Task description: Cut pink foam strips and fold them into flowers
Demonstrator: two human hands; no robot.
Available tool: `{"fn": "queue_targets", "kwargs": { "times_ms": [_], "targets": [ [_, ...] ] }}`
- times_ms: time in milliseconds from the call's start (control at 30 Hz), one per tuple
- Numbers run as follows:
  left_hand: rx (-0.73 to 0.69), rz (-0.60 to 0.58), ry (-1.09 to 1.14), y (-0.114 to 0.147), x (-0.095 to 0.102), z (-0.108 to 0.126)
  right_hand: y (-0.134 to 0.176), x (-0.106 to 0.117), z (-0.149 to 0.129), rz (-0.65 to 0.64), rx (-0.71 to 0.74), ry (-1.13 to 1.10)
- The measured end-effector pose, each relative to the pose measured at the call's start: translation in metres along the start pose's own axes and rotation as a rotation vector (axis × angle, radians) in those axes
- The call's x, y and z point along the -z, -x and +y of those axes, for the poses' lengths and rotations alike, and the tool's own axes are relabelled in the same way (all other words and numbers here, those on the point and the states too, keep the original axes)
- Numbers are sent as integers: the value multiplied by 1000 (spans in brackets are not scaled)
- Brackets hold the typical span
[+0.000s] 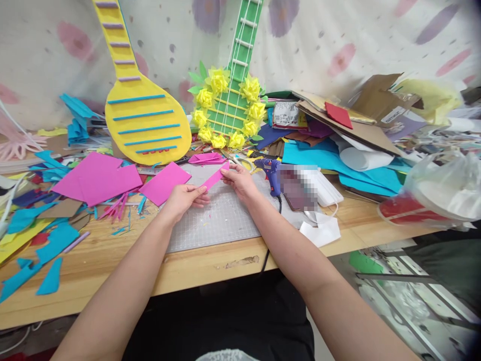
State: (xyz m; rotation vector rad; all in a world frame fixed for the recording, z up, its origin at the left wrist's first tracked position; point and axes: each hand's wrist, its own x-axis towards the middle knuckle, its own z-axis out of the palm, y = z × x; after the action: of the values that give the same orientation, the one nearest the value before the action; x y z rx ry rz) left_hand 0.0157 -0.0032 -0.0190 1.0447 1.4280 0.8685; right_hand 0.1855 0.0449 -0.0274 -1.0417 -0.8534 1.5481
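1. One narrow, flat magenta strip of paper-like sheet (pixel 215 178), held above a gridded grey cutting mat (pixel 214 225) and slanting from 7 o'clock to 1 o'clock. Taken below as the dial's centre, with 12 o'clock pointing away from the body.
2. At the 7 o'clock end, left hand (pixel 188 198) nearly closed: thumb and index finger pinching the strip, other fingers loosely curled.
3. At the 1 o'clock end, right hand (pixel 240 178) likewise pinched shut on the strip between thumb and fingertips; exact finger order too small to tell.
4. To handle well, by judgement: pinch lightly at the very ends, pull only enough to flatten, and hold both ends level against twisting. With too hard a tug, likely to stretch or tear.
5. At 9 o'clock, a flat magenta four-sided piece (pixel 165 183); beyond, a larger notched magenta sheet (pixel 97 178). At 11 o'clock, just beside the strip, a folded magenta bundle (pixel 206 158).
6. At 3 o'clock, a blue glue gun (pixel 271 175) with black cable; best to steer the right wrist clear of both.
7. Farther out, at 10 o'clock, a yellow lute-shaped piece with blue bars (pixel 148 123); at 12, a green stringed piece (pixel 236 80) ringed with yellow flowers (pixel 218 80).
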Motion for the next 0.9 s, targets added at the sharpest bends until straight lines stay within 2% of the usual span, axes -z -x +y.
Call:
{"fn": "queue_targets", "kwargs": {
  "times_ms": [167,333,467,533,633,767,833,900],
  "targets": [
    [-36,14,45,3,-1,3,-3,-1,5,32,13,-26],
    [-156,155,143,0,-5,5,-2,-2,6,15,16,-68],
    [-218,255,82,-12,6,22,1,2,4,24,9,-72],
    [-209,262,17,-20,13,35,1,3,3,39,12,-63],
    [-117,221,-102,-34,18,48,1,3,2,58,-5,-24],
    [-56,203,-322,-54,14,48,1,3,3,59,-4,10],
    [-112,248,-486,-60,13,45,1,4,3,51,-1,20],
    [-251,365,-675,-63,17,43,1,5,3,50,-4,30]
  ]
}}
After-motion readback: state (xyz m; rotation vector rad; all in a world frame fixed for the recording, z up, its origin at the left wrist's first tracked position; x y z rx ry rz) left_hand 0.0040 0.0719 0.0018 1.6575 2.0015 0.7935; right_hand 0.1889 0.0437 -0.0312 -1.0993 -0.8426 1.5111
